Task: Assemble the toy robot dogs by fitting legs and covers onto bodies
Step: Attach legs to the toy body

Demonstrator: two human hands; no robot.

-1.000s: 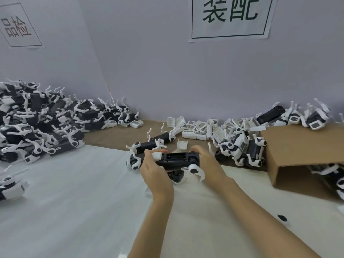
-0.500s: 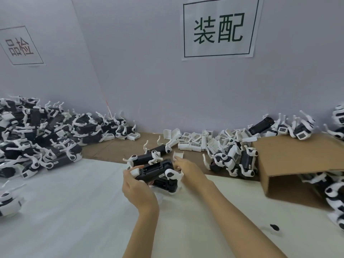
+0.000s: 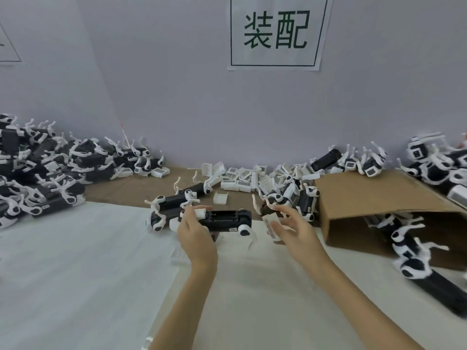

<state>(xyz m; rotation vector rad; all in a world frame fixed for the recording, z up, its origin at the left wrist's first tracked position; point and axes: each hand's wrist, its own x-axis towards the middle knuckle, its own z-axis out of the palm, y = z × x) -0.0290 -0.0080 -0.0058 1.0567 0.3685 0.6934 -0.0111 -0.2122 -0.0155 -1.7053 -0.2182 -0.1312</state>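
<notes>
Head view, the only one: the toy dog body (image 3: 228, 219) is held just above the white sheet on the counter (image 3: 75, 261), belly side up with an open recess showing along its middle, white legs (image 3: 249, 234) hanging off its right end. It reads as a hard plastic shell, light and stiff, not slippery. The thin curved legs are the weak spot and would likely flex or pop off if used as a handle, so take it by the black trunk, near one end, leaving the recess free. The left hand (image 3: 195, 231) does that: fingers curled over the left end of the body, thumb on top beside a small white piece. The right hand (image 3: 290, 227) is clear of the body, just to its right, fingers half spread and loosely bent, with a small white cover (image 3: 269, 223) carrying a barcode label against the fingers. Looks pinched, but blur hides which fingers actually grip it. My guess is the cover goes into the open recess; it's thin and probably snaps in, so line it up square before pressing. More loose covers (image 3: 242, 183) lie behind near the wall, finished dogs (image 3: 45, 178) heaped left, and a cardboard box (image 3: 379, 205) stands right.
</notes>
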